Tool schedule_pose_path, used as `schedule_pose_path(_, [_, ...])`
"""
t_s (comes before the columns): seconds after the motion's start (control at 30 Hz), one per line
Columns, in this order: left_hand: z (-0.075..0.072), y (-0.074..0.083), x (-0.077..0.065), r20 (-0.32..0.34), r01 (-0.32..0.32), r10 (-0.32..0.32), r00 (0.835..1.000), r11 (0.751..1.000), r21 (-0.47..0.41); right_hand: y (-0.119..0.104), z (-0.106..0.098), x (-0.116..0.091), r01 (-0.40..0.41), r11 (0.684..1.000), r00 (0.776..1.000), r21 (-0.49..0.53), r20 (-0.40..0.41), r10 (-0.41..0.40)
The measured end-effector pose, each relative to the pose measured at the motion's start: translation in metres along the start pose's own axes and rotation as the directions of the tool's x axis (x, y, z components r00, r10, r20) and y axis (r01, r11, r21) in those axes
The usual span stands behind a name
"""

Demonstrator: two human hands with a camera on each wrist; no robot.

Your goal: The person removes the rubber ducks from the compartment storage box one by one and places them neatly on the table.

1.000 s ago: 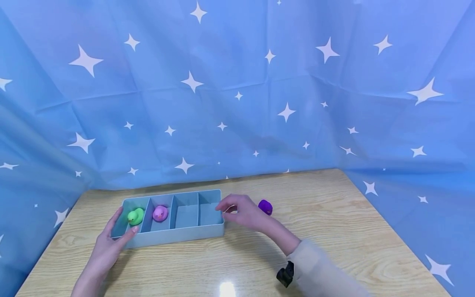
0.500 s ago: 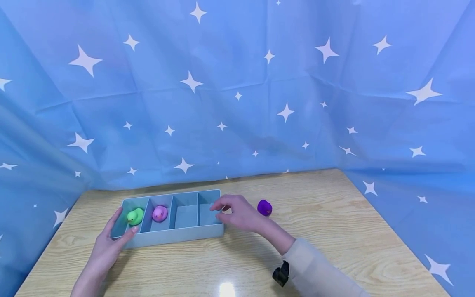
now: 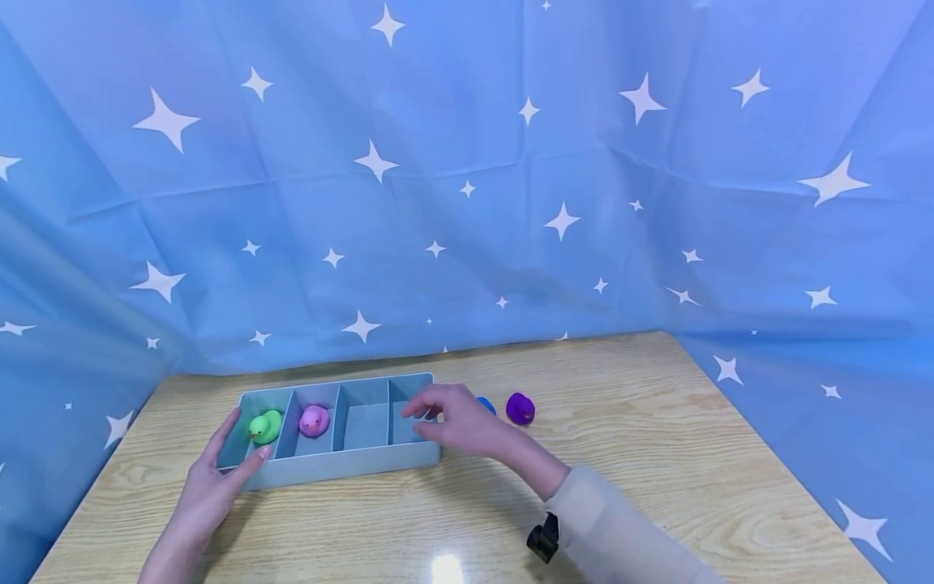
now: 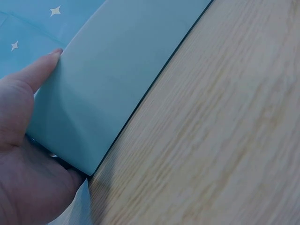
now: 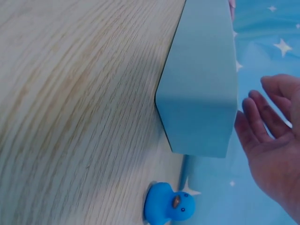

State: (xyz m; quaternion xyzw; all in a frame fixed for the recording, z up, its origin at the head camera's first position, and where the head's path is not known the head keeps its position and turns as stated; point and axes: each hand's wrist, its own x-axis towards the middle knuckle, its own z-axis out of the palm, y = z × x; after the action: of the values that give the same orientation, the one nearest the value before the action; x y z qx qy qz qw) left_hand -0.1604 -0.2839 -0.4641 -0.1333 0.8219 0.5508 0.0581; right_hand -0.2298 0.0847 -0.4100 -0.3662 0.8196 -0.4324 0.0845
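1. The step in hand looks like loading the box (image 3: 350, 465) with one duck per compartment; a single moment cannot rule out unloading.
2. Your left hand (image 3: 212, 478) is clamped on the box's left end, thumb along the near wall and fingers round the far side of that corner, which should steady it on the table (image 3: 350, 527).
3. Your right hand (image 3: 460, 420) hangs over the rightmost compartment, thumb and fingers apart and loosely bent, with nothing between them.
4. The green duck (image 3: 266, 427) sits in the leftmost compartment and the pink duck (image 3: 314, 421) in the second. The third shows bare floor; your hand partly covers the fourth.
5. The blue duck (image 5: 164, 205) is on the table just right of the box, apart from it, partly hidden behind your right hand in the head view. A purple toy (image 3: 520, 409) lies farther right; its shape is too unclear to call.
6. Next, I judge, you would move your right hand right, lower it to the blue duck and pinch its body, then lift it over the right wall.
7. Watch that your wrist doesn't nudge the purple toy.
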Motion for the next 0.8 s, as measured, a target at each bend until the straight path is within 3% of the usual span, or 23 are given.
schedule_pose_path(0.27, [0.0, 0.0, -0.001, 0.001, -0.006, 0.006, 1.0, 1.0, 0.001, -0.003, 0.005, 0.005, 0.018, 1.0, 1.0, 0.003, 0.013, -0.018])
schedule_pose_path(0.8, [0.0, 0.001, 0.0, -0.004, -0.002, 0.002, 1.0, 1.0, 0.004, -0.009, 0.019, 0.017, -0.023, 1.0, 1.0, 0.018, 0.005, 0.023])
